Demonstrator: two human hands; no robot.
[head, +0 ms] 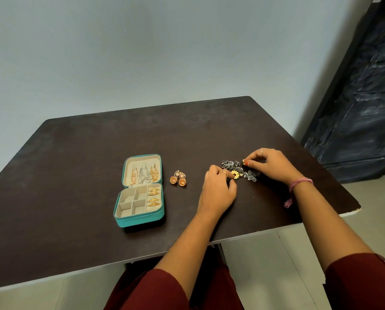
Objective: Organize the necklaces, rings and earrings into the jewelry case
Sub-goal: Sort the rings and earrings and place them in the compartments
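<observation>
Two hands work at a small heap of dark oxidised-metal earrings point(240, 170) right of centre on the dark brown tabletop point(75, 175). The left hand point(217, 191) has its fingers curled down at the heap's near-left edge, pinching at a yellow flower-shaped stud point(234, 174); the right hand point(269, 164) pinches a tiny gold piece point(243, 161) between thumb and forefinger at the heap's upper right.

Left of centre sits the open teal zip-around jewelry case point(140, 218) — chain necklaces point(143, 174) hang in its raised lid, gold rings point(154, 196) fill the right-hand slots, and the cream compartments beside them look unfilled. Between case and heap lie two orange dome-shaped earrings point(178, 181) with a pale filigree earring point(179, 174) touching them.

These pieces are probably light, stiff and a little prickly, with thin posts and hooks that snag on one another and bend easily. Each is best lifted by its solid decorated face, fingertips on opposite edges — not by the post — and teased free of its neighbours rather than pulled.
</observation>
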